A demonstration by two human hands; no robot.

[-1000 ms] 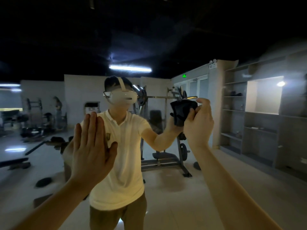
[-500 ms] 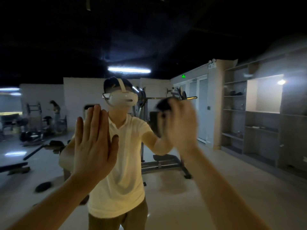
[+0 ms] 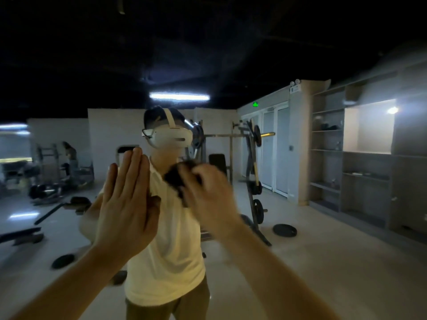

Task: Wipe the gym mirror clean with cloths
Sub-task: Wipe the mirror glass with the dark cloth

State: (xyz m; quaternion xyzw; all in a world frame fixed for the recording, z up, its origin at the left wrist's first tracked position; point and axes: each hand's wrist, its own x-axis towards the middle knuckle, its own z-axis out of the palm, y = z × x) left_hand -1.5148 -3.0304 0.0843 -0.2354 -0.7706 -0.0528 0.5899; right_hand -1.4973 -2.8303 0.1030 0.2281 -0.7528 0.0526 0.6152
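A gym mirror [image 3: 323, 262] is seen upright and face-on, filling the whole head view. The left hand [image 3: 126, 204] is laid flat against the glass, palm forward, fingers straight, together and pointed up, with its own reflection met just behind it. A dark cloth [image 3: 179, 179] is gripped in the right hand [image 3: 208, 195], whose fingers are curled round it, at the chest height of the reflected figure and just right of the left hand. The cloth is bunched into a lump and smeared by blur, so its long axis cannot be told with confidence; the bulk of it shows above and to the left of the knuckles, toward the glass. Whether it is touching the glass cannot be told. Reflected in the mirror are a person in a white headset [image 3: 171, 137] and a pale polo shirt [image 3: 171, 262], a weight rack [image 3: 251, 172] behind, a loose weight plate [image 3: 284, 230] on the floor, grey shelving [image 3: 328, 158] along the right wall and a lit ceiling light [image 3: 179, 97] under a dark ceiling.
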